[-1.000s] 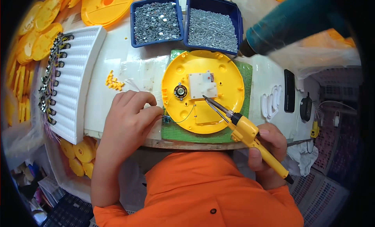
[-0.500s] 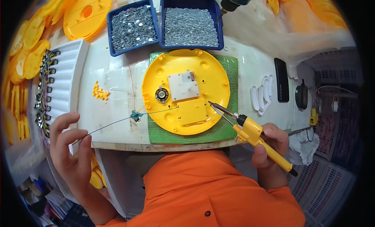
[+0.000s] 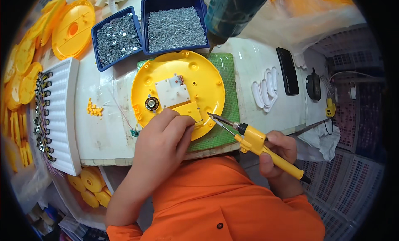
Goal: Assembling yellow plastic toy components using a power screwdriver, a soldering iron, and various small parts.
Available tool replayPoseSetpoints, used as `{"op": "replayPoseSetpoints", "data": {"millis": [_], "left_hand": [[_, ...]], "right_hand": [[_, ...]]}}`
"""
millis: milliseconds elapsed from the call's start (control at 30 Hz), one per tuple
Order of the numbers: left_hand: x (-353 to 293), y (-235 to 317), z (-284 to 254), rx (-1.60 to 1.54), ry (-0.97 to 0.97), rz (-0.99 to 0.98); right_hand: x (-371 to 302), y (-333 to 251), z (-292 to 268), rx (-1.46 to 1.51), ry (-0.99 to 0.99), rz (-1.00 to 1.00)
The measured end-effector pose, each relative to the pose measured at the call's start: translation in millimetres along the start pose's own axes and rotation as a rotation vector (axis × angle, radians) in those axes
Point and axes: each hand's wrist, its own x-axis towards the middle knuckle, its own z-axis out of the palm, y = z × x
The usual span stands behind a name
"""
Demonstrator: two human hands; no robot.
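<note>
A round yellow plastic disc [image 3: 195, 70] lies on a green mat [image 3: 228, 108], carrying a white square module [image 3: 171, 91], a small round speaker [image 3: 151, 103] and a yellow box part [image 3: 189, 111]. My left hand [image 3: 164, 137] rests on the disc's near edge, fingertips on the yellow box part. Thin wires with a small green board [image 3: 134, 132] trail off the disc's left side. My right hand [image 3: 276, 151] grips a yellow soldering iron [image 3: 257, 143] whose tip points at the disc's near right edge.
Two blue trays of screws [image 3: 176, 27] [image 3: 116, 39] stand behind the disc. A hanging power screwdriver [image 3: 232, 12] dangles above. A white rack of parts [image 3: 58, 112] lies left, beside stacked yellow discs [image 3: 25, 70]. White clips [image 3: 266, 93] and a black device [image 3: 287, 70] lie right.
My left hand came back from the far left, where it pulled a wire, onto the disc's near edge. The soldering iron has stayed close to the disc's near right edge.
</note>
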Motion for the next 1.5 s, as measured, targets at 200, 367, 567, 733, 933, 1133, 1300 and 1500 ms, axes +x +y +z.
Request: {"op": "replayPoseSetpoints", "data": {"millis": [200,367,567,733,933,1133,1300,1500], "left_hand": [[-1,-4,15,0.185,0.123,0.15],[-5,-4,22,0.223,0.14,0.099],[-4,-2,23,0.261,0.139,0.088],[-3,-2,23,0.281,0.144,0.09],[-3,-2,25,0.295,0.153,0.094],[-2,1,24,0.332,0.14,0.087],[-2,2,24,0.352,0.129,0.081],[-2,3,23,0.383,0.122,0.084]], "right_hand": [[-4,-2,0,0.02,-0.014,0.008],[-5,-3,-1,0.061,-0.101,0.042],[-2,-8,-3,-0.028,-0.159,0.053],[0,-5,1,-0.069,-0.101,-0.036],[2,-7,1,-0.104,-0.181,-0.027],[18,-8,4,-0.164,-0.196,-0.155],[23,-12,5,-0.175,-0.211,-0.166],[26,-15,5,-0.242,-0.246,-0.16]]}}
